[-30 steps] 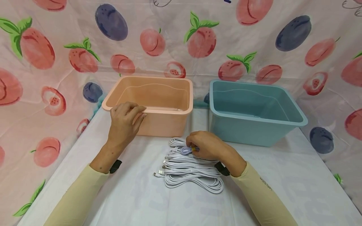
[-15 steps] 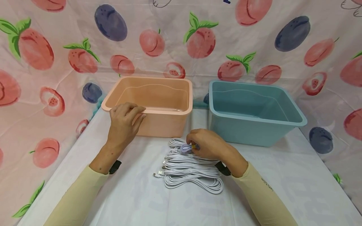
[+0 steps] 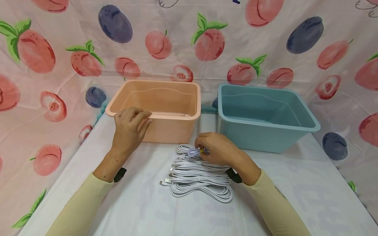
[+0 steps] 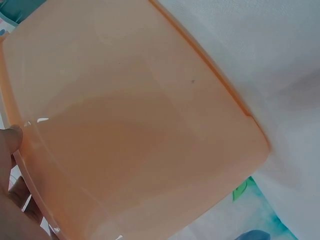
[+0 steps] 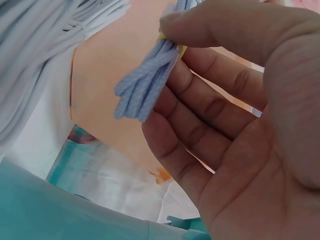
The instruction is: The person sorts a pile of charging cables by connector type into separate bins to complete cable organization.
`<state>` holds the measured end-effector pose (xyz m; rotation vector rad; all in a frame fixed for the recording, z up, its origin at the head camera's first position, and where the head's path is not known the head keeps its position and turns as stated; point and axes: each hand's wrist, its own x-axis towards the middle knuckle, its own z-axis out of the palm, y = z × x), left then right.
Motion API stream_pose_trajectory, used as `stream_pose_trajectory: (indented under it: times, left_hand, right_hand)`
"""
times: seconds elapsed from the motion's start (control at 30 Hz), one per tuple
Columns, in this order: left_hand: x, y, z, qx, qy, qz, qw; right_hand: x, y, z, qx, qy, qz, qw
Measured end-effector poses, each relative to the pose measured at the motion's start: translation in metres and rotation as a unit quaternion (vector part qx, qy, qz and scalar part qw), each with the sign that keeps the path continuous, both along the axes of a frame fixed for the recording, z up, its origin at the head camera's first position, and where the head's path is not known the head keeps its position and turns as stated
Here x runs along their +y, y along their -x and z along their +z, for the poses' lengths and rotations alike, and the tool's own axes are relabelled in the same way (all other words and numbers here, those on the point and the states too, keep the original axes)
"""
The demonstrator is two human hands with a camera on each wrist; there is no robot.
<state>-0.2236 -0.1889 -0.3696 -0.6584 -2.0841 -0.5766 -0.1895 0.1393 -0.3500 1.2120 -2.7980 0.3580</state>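
Observation:
My left hand (image 3: 128,129) grips the front rim of the peach-coloured bin (image 3: 169,129), thumb outside and fingers over the edge. The left wrist view is mostly filled by the bin's smooth front wall (image 4: 150,125), with the thumb at its rim. Between thumb and fingers, my right hand (image 3: 218,149) pinches a small folded bundle of lavender braided cable (image 5: 142,87), bound with a yellow band (image 5: 181,51). It overlaps the far part of a pile of white cables (image 3: 200,173) in the head view. The bundle's other end is hidden by the hand.
A teal bin (image 3: 254,136) stands to the right of the peach one, a narrow gap between them. White cable connectors (image 3: 166,181) stick out left of the pile. A white cloth (image 3: 141,203) covers the table, and a fruit-print curtain (image 3: 183,19) hangs behind.
My right hand has risen slightly from the white pile, carrying the lavender cable with it. The left hand holds its place on the bin rim.

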Motion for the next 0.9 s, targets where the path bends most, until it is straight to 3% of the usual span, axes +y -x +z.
stream_pose_trajectory:
  times: [0.9]
  left_hand:
    - [0.000, -0.001, 0.000, -0.001, 0.005, 0.000, 1.0000]
  right_hand:
    - [0.002, -0.007, 0.015, 0.097, 0.095, 0.015, 0.991]
